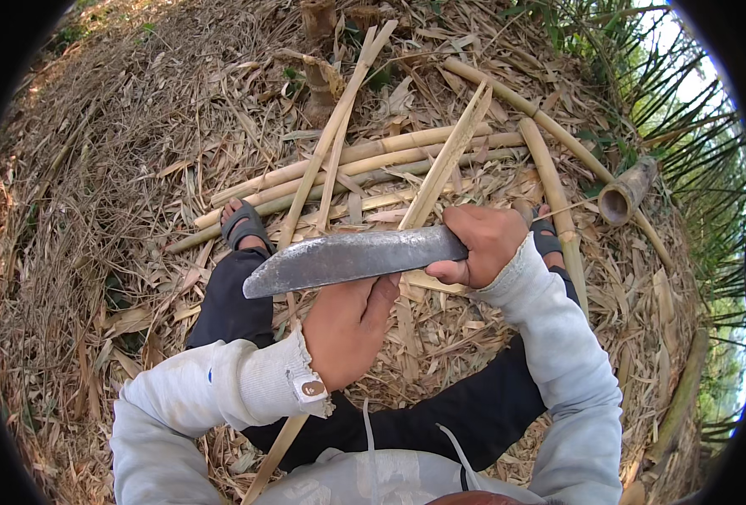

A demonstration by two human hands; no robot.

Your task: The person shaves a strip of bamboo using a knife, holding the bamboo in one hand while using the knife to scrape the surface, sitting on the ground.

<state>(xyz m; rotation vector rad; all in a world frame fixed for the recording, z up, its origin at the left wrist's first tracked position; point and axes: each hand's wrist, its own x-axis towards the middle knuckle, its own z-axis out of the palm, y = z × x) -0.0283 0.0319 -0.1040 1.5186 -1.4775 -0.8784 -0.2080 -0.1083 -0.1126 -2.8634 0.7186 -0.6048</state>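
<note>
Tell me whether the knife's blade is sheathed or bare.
Bare: the knife shows uncovered grey metal from its tip to the right hand.

One left hand [349, 332] and one right hand [491, 242] were in view; there were one knife [347, 261], two sandals [244, 224], two sleeves [549, 328], two drawstrings [370, 446]; one hollow bamboo section [634, 189], at least five bamboo poles [549, 172]; several split strips [447, 156], their exact number unclear.

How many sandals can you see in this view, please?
2: the left sandal lies beyond the tip of the knife; the right sandal is just beside the right hand, partly hidden.
</note>
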